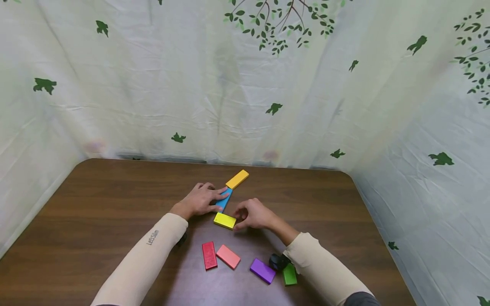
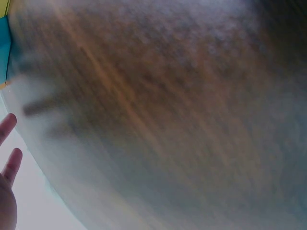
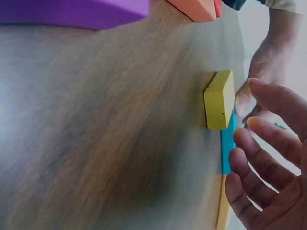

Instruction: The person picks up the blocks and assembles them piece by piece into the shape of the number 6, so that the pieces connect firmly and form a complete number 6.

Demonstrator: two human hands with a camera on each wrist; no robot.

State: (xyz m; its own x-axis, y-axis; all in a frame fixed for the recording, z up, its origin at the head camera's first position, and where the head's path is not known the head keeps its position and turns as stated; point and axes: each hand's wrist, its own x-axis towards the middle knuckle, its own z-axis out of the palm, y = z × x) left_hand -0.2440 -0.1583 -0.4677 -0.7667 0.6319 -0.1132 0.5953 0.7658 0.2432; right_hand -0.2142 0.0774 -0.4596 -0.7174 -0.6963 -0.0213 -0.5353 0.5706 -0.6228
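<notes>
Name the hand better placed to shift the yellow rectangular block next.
Probably the right hand: it is close beside the yellow block, while the left hand covers part of the blue rectangular block.

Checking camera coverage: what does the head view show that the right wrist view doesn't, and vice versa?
Only the head view: the green block, lettering on the left sleeve.
Only the right wrist view: palm side of the right hand.
Both: that hand, the left hand, yellow block, blue block, orange block, purple block, pink block and red block.
</notes>
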